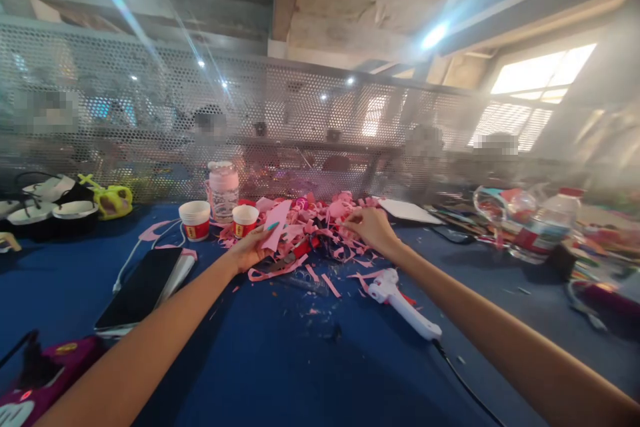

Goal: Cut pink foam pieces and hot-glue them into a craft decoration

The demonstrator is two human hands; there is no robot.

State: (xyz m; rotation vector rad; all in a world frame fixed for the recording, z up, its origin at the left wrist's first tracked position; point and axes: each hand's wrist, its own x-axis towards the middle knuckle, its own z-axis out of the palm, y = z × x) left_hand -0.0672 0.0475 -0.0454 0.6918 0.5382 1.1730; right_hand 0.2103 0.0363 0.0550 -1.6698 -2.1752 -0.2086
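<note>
My left hand (250,248) is closed around a flat pink strip (277,225), which stands up between thumb and fingers. To its right lies a loose heap of pink scraps (320,220). At the heap's right side my right hand (373,228) reaches in with fingertips pinched together; anything between them is too small to make out. Below the heap, near my left hand, a dark tool with red parts (299,252) is partly buried. A white glue gun (405,307) with a black cord lies under my right forearm's inner side.
Two paper cups (195,220) and a pink-lidded bottle (223,190) stand left of the heap. A phone (140,287) and purple power strip (60,373) lie at left. A plastic bottle (550,227) stands right among clutter. A perforated metal screen (300,120) bounds the back.
</note>
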